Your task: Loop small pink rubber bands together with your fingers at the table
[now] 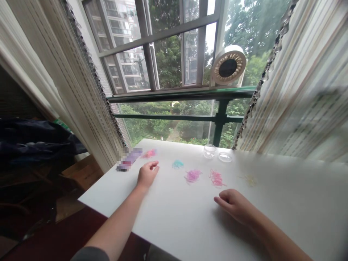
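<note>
Small piles of thin coloured pieces lie on the white table (174,210): a mixed pink one (149,153) at the back left, a teal one (178,164), a purple one (193,175), a pink-red one (216,178) and a faint yellow one (250,180). My left hand (148,174) is on the left, just in front of the mixed pile, fingers curled with a small gap to the thumb; nothing shows in it. Nearer me than the pink-red pile is my right hand (233,204), its fingers curled in and thumb pointing left. Its inner side is hidden.
A clear round container (209,151) and a clear lid (225,157) are at the table's back edge. A blurred purple package (129,159) lies at the left edge. Beyond stand a green railing (174,97), a window and a round white fan (228,66).
</note>
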Demonstrator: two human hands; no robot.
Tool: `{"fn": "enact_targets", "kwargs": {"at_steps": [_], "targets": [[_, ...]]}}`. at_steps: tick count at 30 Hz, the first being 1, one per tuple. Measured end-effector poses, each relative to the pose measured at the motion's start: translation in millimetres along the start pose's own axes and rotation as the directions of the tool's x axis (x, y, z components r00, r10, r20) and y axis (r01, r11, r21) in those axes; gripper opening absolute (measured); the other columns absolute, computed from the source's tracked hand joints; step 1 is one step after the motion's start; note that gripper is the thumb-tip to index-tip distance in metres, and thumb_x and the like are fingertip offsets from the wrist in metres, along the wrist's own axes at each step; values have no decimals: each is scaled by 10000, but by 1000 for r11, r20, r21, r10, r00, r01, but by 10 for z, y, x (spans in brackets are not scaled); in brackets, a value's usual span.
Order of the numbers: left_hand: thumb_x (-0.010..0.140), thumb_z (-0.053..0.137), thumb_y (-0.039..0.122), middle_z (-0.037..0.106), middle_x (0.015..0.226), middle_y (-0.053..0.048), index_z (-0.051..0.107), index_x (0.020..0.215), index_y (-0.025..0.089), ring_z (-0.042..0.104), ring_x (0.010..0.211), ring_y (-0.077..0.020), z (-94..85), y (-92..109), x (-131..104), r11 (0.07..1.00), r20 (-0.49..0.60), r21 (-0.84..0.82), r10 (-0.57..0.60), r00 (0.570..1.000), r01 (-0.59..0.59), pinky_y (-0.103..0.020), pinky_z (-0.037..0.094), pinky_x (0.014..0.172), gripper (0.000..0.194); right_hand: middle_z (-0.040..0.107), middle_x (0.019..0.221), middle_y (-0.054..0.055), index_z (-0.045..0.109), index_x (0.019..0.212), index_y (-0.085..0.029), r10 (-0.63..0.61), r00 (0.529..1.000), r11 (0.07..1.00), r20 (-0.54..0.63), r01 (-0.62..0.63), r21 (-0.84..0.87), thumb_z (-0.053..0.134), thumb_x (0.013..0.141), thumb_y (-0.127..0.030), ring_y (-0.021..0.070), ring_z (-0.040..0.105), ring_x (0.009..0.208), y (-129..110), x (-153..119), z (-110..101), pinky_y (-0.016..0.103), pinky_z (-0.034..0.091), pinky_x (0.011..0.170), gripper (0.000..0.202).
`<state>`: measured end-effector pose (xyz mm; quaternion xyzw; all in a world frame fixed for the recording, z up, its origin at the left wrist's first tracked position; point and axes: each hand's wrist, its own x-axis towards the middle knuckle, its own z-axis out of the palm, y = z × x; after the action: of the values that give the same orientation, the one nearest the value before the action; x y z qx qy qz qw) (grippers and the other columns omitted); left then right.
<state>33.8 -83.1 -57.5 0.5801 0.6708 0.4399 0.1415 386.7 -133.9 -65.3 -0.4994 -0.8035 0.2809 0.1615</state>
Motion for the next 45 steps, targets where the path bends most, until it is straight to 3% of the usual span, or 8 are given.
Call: {"fn": "enact_targets", "kwargs": {"at_steps": [6, 10, 13, 16, 19, 25, 31, 45], "targets": [[728, 624, 303, 727, 863, -78, 693, 878, 139, 684, 817, -190, 391, 696, -82, 947, 231, -320, 96, 968, -17, -292, 549, 770, 233, 250, 514, -39, 282, 514, -181, -29, 999, 999, -41, 31, 41, 429, 833, -442, 90, 226, 504, 46, 22, 32, 277, 164, 496, 437], [736, 622, 265, 720, 841, -65, 680, 852, 148, 675, 786, -163, 708, 1148, -243, 890, 367, -449, 261, 893, -76, -258, 534, 728, 175, 234, 503, -46, 280, 501, -178, -15, 999, 1000, -47, 15, 11, 447, 824, -390, 84, 223, 497, 9, 24, 30, 271, 157, 490, 421], [748, 604, 234, 712, 822, -49, 663, 841, 159, 662, 771, -145, 908, 1322, -474, 857, 395, -498, 363, 844, -135, -249, 519, 723, 133, 285, 495, -49, 306, 504, -173, -11, 997, 1000, -79, 12, 12, 462, 813, -348, 81, 256, 502, -47, 8, 19, 258, 182, 493, 387], [734, 595, 190, 701, 781, -38, 656, 784, 166, 637, 735, -137, 996, 1307, -672, 864, 360, -445, 412, 837, -234, -248, 497, 693, 83, 368, 510, -47, 368, 532, -171, -12, 994, 998, -110, 18, 53, 487, 791, -312, 83, 309, 516, -96, -8, 4, 241, 223, 500, 318], [723, 597, 175, 696, 758, -29, 657, 768, 177, 625, 713, -135, 982, 1195, -713, 846, 398, -417, 499, 770, -332, -255, 484, 693, 75, 457, 563, -38, 479, 612, -170, -27, 989, 993, -148, 43, 107, 509, 772, -269, 91, 373, 547, -113, -7, -13, 231, 273, 526, 190], [729, 588, 185, 692, 752, -29, 658, 766, 180, 619, 710, -136, 951, 1121, -603, 851, 436, -393, 506, 744, -349, -260, 474, 699, 79, 463, 563, -49, 567, 763, -175, -23, 978, 970, -207, 71, 232, 517, 806, -289, 91, 385, 531, -57, 26, 1, 224, 313, 536, 132], [723, 587, 181, 681, 723, -28, 660, 737, 171, 590, 666, -122, 962, 1186, -692, 818, 489, -431, 567, 663, -381, -242, 451, 648, 75, 519, 634, -24, 556, 734, -162, -44, 967, 958, -253, 113, 263, 500, 843, -347, 105, 428, 594, -29, 28, 29, 225, 335, 562, 222], [698, 598, 182, 678, 730, -33, 641, 748, 169, 600, 674, -126, 940, 1176, -674, 853, 495, -426, 500, 711, -303, -251, 455, 661, 67, 497, 628, -24, 510, 688, -172, -64, 964, 964, -258, 126, 235, 489, 824, -258, 114, 428, 612, -53, 27, 18, 237, 343, 588, 163]]}}
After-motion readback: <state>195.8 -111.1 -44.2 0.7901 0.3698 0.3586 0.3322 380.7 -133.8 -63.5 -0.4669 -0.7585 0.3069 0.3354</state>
